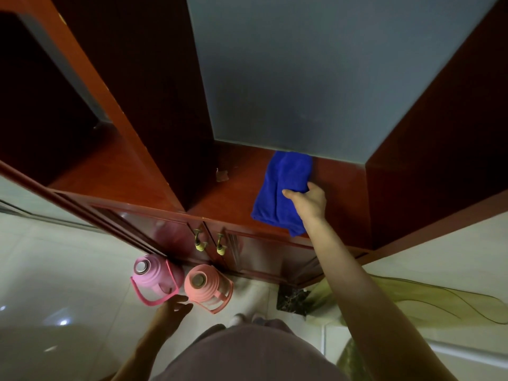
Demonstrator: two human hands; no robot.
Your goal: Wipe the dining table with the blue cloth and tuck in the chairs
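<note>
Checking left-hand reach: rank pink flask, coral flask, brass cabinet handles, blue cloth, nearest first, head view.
1. Pink ribbed plastic flask and coral ribbed plastic flask, floor, flanking the left hand: too close to call.
2. Brass cabinet handles, above.
3. Blue cloth, on the shelf.

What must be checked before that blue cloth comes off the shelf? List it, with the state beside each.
1. Grip: ok, right hand pinches a fold of blue cloth.
2. Cloth gathered for lifting: not ok, most of it lies spread on the shelf.
3. Spare hand: ok, left hand is open, holding nothing.
4. Footing: not ok, pink jug and salmon jug stand on the floor at the cabinet base.
5. Route to dining table and chairs: cannot tell, neither is in view.
</note>
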